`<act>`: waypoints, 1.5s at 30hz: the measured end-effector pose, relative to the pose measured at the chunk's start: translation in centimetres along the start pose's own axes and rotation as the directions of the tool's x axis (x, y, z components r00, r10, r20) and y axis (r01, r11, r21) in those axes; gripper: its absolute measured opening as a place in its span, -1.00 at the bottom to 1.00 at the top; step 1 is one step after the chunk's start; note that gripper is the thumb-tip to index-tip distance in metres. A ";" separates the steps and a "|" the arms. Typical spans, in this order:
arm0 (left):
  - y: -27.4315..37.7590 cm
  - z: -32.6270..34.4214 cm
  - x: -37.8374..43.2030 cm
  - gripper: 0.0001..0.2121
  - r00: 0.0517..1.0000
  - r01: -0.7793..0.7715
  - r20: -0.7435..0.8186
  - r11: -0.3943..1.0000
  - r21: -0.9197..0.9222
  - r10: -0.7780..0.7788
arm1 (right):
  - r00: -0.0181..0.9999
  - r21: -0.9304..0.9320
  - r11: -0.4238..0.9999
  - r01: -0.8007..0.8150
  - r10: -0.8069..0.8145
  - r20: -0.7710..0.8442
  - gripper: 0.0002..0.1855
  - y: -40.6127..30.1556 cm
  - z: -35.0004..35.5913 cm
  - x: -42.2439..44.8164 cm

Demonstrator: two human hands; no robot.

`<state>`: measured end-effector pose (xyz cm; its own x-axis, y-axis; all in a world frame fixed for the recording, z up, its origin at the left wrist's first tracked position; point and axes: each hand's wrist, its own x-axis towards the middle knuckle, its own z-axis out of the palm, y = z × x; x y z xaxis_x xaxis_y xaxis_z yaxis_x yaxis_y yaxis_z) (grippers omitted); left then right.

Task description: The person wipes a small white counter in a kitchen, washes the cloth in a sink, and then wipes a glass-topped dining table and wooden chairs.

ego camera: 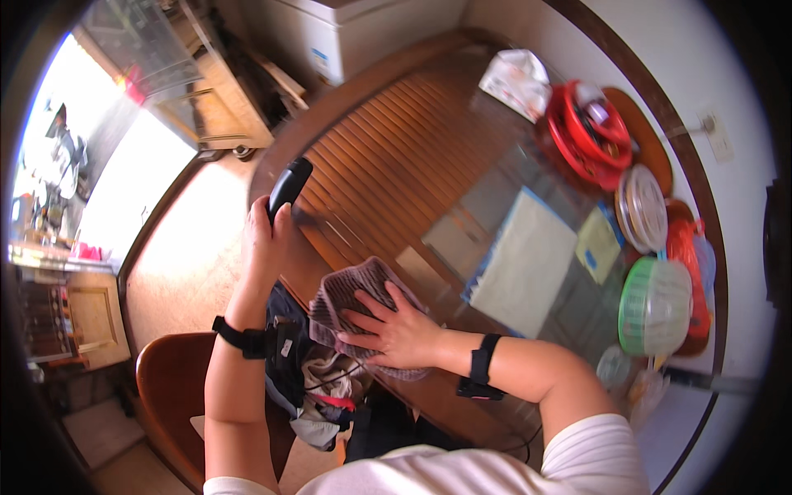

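Note:
My left hand (267,232) grips a black elongated object (291,184), perhaps a handheld device, above the table's left edge. Spread fingers of my right hand (393,328) lie flat over a ribbed purple-brown cloth (356,284) at the near edge of the wooden table (383,148). The cloth is bunched, with one fold rising beyond my fingertips. What is under my right palm is hidden. Each forearm wears a black strap.
A white notepad (526,260) lies on the table's glass-covered part. Along the wall side stand red basins (588,161), stacked round lids (640,207) and a green-rimmed basket (656,306). A white bag (516,80) sits farther back. Clothes (331,383) rest on a brown chair (164,371).

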<state>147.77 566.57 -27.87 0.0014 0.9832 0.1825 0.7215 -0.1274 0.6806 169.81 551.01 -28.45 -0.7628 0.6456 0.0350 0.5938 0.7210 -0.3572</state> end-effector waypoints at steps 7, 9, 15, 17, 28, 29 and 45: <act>6.6 6.8 -2.7 -0.59 0.973 -0.183 0.193 0.936 0.300 0.129 | 0.649 -0.144 0.643 -0.752 0.761 0.010 -0.30 -5.3 0.1 -29.6; 8.7 7.7 -3.0 -0.58 0.949 -0.270 0.250 0.907 0.325 0.193 | 0.444 -0.200 0.413 -0.888 0.883 -0.148 -0.28 -4.5 -0.2 -36.8; 14.0 11.1 -4.1 -0.61 0.861 -0.486 0.360 0.792 0.369 0.361 | -0.052 0.045 -0.036 -0.998 0.897 -0.438 -0.38 2.8 -2.1 -31.9; 18.1 13.0 -5.4 -0.61 0.825 -0.522 0.437 0.780 0.346 0.358 | 0.308 -0.059 0.307 -0.950 0.885 -0.350 -0.35 -0.1 -0.9 -28.1; 31.2 22.8 -11.8 -0.49 0.759 -0.613 0.569 0.639 0.464 0.316 | 0.245 -0.096 0.230 -0.968 0.953 -0.181 -0.39 -20.4 3.1 -52.2; 31.8 23.2 -12.7 -0.46 0.753 -0.630 0.558 0.624 0.462 0.348 | 0.120 -0.109 0.100 -0.989 0.972 -0.200 -0.39 -20.1 3.5 -55.4; 45.9 29.7 -39.6 -0.58 -0.006 -0.711 0.699 0.489 -0.506 0.715 | 0.522 0.095 0.582 -0.807 0.780 -0.344 -0.47 -24.2 5.1 -56.1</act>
<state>201.38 525.63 -24.93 0.9999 -0.0056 -0.0103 0.0011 -0.8271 0.5620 196.92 496.11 -26.52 0.1531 0.9863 0.0607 0.9374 -0.1255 -0.3249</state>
